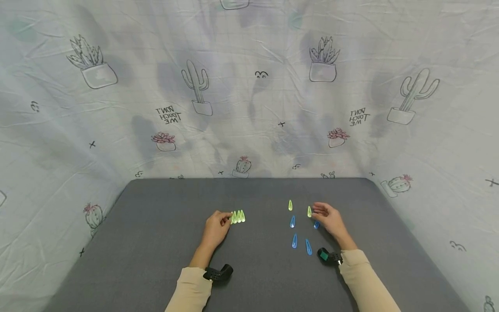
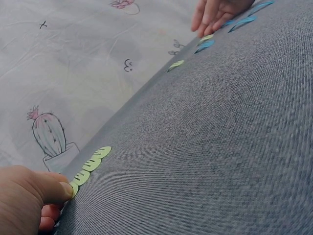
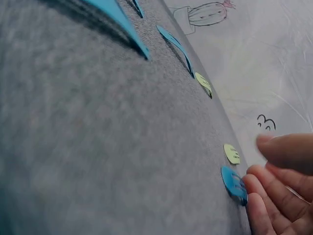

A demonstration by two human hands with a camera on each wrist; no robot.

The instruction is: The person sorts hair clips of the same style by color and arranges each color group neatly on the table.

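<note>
Green clips, row of four (image 1: 239,216): laid side by side on the grey table (image 1: 156,264), at the centre of the head view, slightly below the middle. The leftmost clip (image 2: 74,190) is pinched between the thumb and forefinger of the left hand (image 1: 216,227).

Green clips, loose, two: one (image 1: 290,205) is set right of centre; the other (image 1: 309,211) is placed further right, just beside the fingers of the right hand (image 1: 328,218).

Blue clips, four: arranged below the loose green pair, one (image 1: 293,221) at upper left, one (image 1: 316,225) partly covered by the right hand, two (image 1: 294,241) (image 1: 309,246) lower down.

Right hand: nothing is grasped; the thumb is held apart from the loosely bent fingers. Whether the nearest blue clip is touched cannot be told.

Black wrist cameras, two (image 1: 219,274) (image 1: 328,256): worn below beige sleeves (image 1: 191,286), bottom of the frame.

Cloth (image 1: 249,99): hung across the upper frame, printed with potted cacti and mirrored lettering.
</note>
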